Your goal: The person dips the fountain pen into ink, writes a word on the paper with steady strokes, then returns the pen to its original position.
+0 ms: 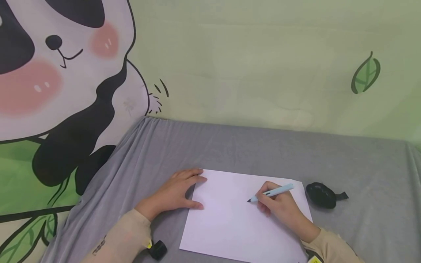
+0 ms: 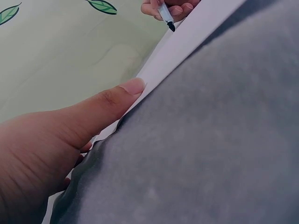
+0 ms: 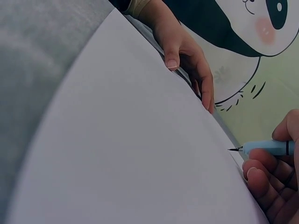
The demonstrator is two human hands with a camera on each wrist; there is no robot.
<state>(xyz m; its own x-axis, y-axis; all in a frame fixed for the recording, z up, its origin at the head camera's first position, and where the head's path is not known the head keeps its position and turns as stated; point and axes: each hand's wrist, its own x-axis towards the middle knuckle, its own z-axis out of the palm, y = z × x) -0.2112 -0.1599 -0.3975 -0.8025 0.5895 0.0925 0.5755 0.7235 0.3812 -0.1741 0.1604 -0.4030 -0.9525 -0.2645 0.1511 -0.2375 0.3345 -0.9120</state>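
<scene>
A blank sheet of white paper (image 1: 227,226) lies on the grey cloth. My left hand (image 1: 175,191) rests at its left edge, thumb and fingers spread, with the thumb on the paper's edge in the left wrist view. Over the sheet's right half, my right hand (image 1: 277,204) pinches a light blue fountain pen (image 1: 279,190) between thumb and fingers. Its dark nib points left, close to the paper; in the right wrist view the nib (image 3: 236,149) shows, but whether it touches I cannot tell. No marks are visible on the sheet.
A black rounded object with a short tab (image 1: 321,195) lies just right of the paper. By the left sleeve is a small black item (image 1: 158,250). Grey cloth (image 1: 230,146) covers the surface up to a pale green backdrop (image 1: 250,73) with a panda drawing.
</scene>
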